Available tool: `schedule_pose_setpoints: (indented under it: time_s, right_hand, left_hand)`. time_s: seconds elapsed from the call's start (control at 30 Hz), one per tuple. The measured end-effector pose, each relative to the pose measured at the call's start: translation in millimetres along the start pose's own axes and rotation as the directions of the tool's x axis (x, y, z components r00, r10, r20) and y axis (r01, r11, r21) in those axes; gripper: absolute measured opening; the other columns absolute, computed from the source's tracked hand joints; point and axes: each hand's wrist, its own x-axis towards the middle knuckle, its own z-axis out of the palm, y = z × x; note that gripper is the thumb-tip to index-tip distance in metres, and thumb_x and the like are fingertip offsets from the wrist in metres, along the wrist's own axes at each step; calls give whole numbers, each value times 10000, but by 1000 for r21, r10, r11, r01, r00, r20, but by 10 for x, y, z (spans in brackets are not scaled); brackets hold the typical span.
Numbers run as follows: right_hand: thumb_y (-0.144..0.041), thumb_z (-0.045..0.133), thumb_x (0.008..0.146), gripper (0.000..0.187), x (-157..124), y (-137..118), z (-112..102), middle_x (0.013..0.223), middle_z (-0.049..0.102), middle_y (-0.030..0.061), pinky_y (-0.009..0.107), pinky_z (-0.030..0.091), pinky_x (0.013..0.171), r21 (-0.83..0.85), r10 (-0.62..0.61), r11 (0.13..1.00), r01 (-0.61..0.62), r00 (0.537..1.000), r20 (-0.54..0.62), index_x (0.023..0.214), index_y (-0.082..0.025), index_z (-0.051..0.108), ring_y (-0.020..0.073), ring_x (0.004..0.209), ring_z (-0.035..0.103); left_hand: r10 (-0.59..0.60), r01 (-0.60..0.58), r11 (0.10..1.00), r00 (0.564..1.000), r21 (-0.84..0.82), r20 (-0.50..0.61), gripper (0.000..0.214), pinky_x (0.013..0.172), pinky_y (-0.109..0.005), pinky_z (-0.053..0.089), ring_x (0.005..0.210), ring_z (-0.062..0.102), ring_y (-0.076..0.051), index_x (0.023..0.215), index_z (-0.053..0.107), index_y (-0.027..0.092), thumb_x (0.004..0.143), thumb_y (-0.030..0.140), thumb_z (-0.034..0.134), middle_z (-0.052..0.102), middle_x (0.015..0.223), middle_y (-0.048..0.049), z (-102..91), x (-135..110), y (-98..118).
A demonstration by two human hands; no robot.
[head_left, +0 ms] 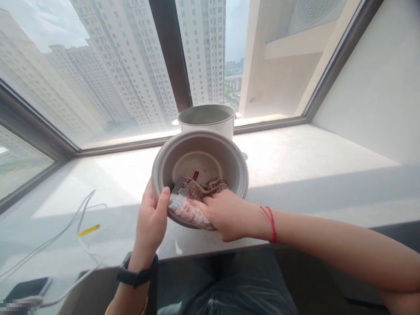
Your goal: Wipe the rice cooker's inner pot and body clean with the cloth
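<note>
Bowl (200, 164): round, smooth grey metal, tilted toward the camera above the pale speckled window ledge (295, 162). Left hand (151, 221): fingers clasped on the bowl's rim. Right hand (226, 214): fingers pressing a crumpled patterned cloth (192, 203) against the bowl's lower wall. Behind: cream cylindrical pot (207, 120).

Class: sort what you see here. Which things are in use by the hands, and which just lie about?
In use: left hand, right hand, tilted pot, patterned cloth.
Lying about: white cooker body, white cables, dark phone, window sill.
</note>
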Motion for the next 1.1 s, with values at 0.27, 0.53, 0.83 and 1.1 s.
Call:
schedule_pose_setpoints:
  time_s: [0.27, 0.53, 0.83, 1.1]
  right_hand:
    - [-279, 715, 746, 858, 1, 123, 219, 1247, 637, 273, 602, 410, 988, -197, -12, 980, 14, 1000, 8, 1525, -109, 398, 391, 1088, 630]
    - [-137, 659, 805, 608, -146, 534, 149, 1229, 664, 246, 666, 253, 1095, -383, -123, 917, 113, 992, 0, 1406, -138, 566, 399, 1201, 583]
    - [-186, 670, 798, 691, -126, 310, 352, 1395, 563, 288, 709, 255, 1098, -282, -37, 959, 4, 993, -113, 1466, -141, 503, 436, 1269, 541]
    - [-85, 622, 815, 627, -222, 435, 212, 1397, 574, 265, 716, 282, 1083, -250, -29, 968, -1, 993, -117, 1434, -167, 557, 408, 1250, 563]
  left_hand:
    - [90, -86, 996, 988, 37, -126, 663, 1156, -373, 411, 1325, 564, -287, 1521, 509, 212, 888, 314, 678, 577, 1477, -87, 49, 26, 144]
    - [198, -288, 932, 913, 221, 356, 704, 787, -302, 565, 794, 678, -198, 1523, 505, 226, 865, 404, 682, 745, 970, -36, -231, 722, 561]
    - [45, -14, 988, 978, 152, -202, 927, 1147, -393, 403, 1442, 429, -325, 1643, 103, 68, 944, 405, 610, 354, 1605, -242, 341, -586, -32]
    - [150, -208, 963, 942, 171, 301, 877, 1167, -429, 394, 1404, 474, -340, 1636, 254, 172, 877, 366, 649, 414, 1593, -155, -136, 429, 189]
